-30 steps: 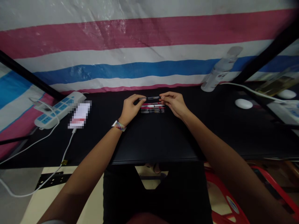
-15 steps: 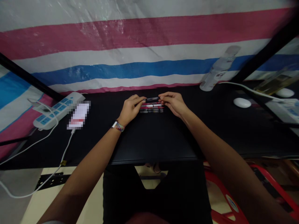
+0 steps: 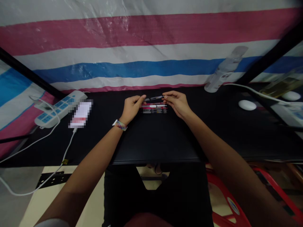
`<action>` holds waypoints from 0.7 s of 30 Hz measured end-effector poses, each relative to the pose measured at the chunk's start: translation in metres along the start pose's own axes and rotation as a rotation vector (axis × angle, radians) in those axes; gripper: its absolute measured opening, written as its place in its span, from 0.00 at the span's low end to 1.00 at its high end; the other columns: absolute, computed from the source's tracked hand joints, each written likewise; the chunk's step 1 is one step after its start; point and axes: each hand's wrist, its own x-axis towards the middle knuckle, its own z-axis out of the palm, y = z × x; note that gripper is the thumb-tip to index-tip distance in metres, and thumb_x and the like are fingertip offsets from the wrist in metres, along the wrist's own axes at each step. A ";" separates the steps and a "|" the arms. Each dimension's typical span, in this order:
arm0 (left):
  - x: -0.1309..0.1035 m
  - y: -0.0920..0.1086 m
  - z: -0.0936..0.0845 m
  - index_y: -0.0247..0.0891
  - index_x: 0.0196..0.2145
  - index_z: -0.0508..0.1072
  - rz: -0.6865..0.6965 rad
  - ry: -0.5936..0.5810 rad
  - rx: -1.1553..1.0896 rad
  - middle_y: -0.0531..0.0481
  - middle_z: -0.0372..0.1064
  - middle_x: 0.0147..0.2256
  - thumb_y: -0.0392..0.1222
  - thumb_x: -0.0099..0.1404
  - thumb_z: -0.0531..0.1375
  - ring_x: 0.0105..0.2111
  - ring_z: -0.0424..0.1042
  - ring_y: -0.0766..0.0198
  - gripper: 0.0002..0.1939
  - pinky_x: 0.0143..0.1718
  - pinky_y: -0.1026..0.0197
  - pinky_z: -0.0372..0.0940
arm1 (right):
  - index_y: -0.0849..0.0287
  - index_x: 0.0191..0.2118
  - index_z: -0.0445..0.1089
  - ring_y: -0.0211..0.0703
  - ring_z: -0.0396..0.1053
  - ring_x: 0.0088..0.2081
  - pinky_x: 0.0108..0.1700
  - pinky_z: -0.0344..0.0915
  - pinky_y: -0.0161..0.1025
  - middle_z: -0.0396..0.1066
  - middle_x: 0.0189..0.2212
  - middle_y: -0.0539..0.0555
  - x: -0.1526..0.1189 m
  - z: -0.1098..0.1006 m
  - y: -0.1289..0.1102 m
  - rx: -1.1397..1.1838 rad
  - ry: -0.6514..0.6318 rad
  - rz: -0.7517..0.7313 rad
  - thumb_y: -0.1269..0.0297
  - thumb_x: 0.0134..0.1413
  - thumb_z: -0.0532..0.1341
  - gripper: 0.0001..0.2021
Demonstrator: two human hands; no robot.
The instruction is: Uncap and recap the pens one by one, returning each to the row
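Overhead, a striped tarpaulin [image 3: 151,47] in pink, white and blue fills the far side of the scene as a backdrop. Below it runs a black table [image 3: 151,138], with a red plastic stool [image 3: 227,201] showing at the near right under its edge. On the far left of the table lies a white power strip [image 3: 59,108] with blue sockets, and just right of it a blurred phone [image 3: 80,114] with a white cable trailing off toward the near left. At the far right, a clear plastic bottle [image 3: 223,72] leans against the tarpaulin, and a white computer mouse [image 3: 247,105] sits nearer, well apart from the hands.

Both forearms reach to the middle of the table. The left hand [image 3: 131,107], with a multicoloured wristband [image 3: 120,125], and the right hand [image 3: 178,103] each pinch one end of a dark pen [image 3: 155,98] between thumb and fingertips, holding it slightly tilted just above a row of pens [image 3: 154,108]. That row lies side by side on the table between the two hands, red, white and dark barrels touching one another.
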 end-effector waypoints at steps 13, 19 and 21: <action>0.000 -0.004 0.000 0.43 0.49 0.84 0.035 0.040 -0.101 0.51 0.80 0.32 0.60 0.76 0.69 0.34 0.80 0.61 0.18 0.41 0.58 0.72 | 0.53 0.39 0.85 0.45 0.78 0.37 0.54 0.80 0.51 0.81 0.35 0.53 -0.001 0.003 -0.005 0.001 0.043 0.037 0.69 0.58 0.74 0.04; 0.000 -0.005 0.001 0.43 0.44 0.82 0.014 0.016 -0.103 0.52 0.79 0.30 0.57 0.77 0.69 0.34 0.81 0.61 0.15 0.42 0.57 0.73 | 0.54 0.38 0.84 0.44 0.78 0.37 0.52 0.80 0.49 0.81 0.34 0.53 0.001 0.003 -0.004 0.018 0.063 0.045 0.70 0.57 0.73 0.04; 0.000 -0.007 0.002 0.43 0.47 0.82 0.015 0.015 -0.105 0.51 0.82 0.34 0.56 0.74 0.72 0.34 0.80 0.61 0.15 0.41 0.58 0.72 | 0.54 0.38 0.84 0.44 0.77 0.37 0.51 0.80 0.49 0.80 0.33 0.53 0.001 0.002 -0.003 0.025 0.066 0.040 0.70 0.57 0.73 0.04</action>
